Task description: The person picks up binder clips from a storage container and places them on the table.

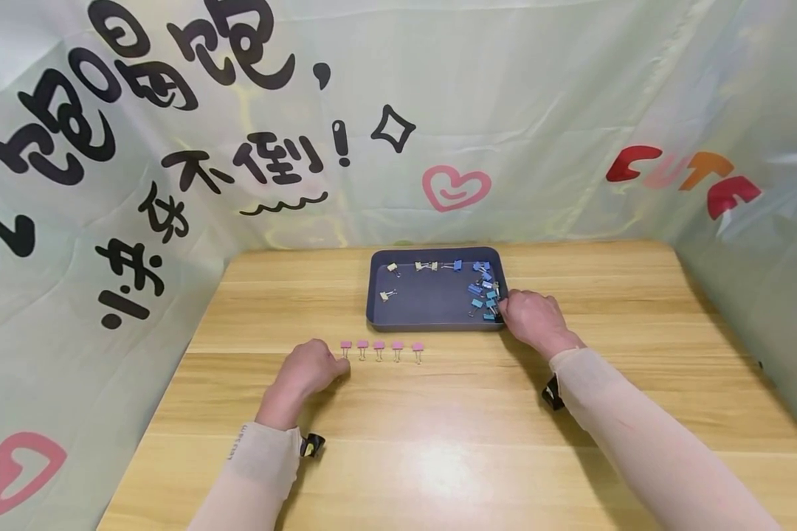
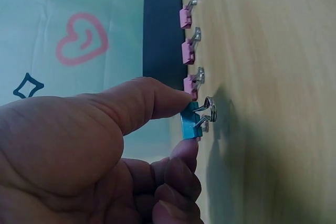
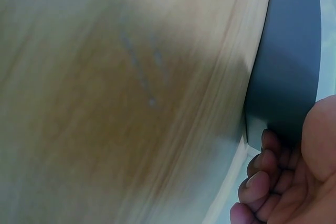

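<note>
My left hand pinches a teal binder clip between thumb and finger, its silver handles pointing away from the palm. This hand is at the left end of a row of several pink binder clips on the table. My right hand is at the right front corner of a dark tray, its fingertips over the rim beside blue and teal binder clips. In the right wrist view its other fingers curl beside the tray's outer wall; what the thumb and index fingertip touch is hidden.
Cream binder clips lie along the tray's left and back sides, with more blue clips at the back right. The wooden table meets a pale printed curtain behind and at both sides.
</note>
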Tool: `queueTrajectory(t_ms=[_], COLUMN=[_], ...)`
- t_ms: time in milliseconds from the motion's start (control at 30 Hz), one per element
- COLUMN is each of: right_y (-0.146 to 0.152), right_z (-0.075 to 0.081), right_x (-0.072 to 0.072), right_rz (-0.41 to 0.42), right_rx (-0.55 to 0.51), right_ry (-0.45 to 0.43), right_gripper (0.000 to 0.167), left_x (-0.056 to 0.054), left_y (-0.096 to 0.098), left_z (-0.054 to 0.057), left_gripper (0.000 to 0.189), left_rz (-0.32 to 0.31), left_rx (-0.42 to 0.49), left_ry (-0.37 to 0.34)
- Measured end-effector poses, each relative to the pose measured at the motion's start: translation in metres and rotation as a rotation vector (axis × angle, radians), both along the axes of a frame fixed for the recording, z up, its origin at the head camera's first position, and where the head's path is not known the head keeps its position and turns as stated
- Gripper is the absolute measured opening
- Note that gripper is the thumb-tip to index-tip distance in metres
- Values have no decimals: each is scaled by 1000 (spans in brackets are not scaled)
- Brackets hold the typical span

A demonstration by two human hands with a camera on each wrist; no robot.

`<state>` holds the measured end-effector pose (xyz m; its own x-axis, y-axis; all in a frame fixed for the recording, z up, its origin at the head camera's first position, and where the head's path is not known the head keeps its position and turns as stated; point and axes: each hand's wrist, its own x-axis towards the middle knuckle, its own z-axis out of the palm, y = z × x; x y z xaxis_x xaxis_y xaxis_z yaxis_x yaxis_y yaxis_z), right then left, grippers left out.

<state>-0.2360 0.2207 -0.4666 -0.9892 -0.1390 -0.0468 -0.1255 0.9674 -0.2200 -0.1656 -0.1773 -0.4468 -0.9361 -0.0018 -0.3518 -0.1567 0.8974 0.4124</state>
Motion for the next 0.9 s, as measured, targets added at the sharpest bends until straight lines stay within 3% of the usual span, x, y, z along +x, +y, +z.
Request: queueTrajectory(t_ms=[667,900], right_y=[1,1], right_z=[0,-1], right_x=[-1,-1], right_rz=[5,0], right_rx=[-1,-4], right_ry=[1,1], right_gripper=[36,36], left_x=[-1,-3], left_y=[3,-3], left_z=[-8,-1], left_gripper=[45,50], left_rz=[-19,-15], left_rx=[-51,-23], left_ry=[15,7])
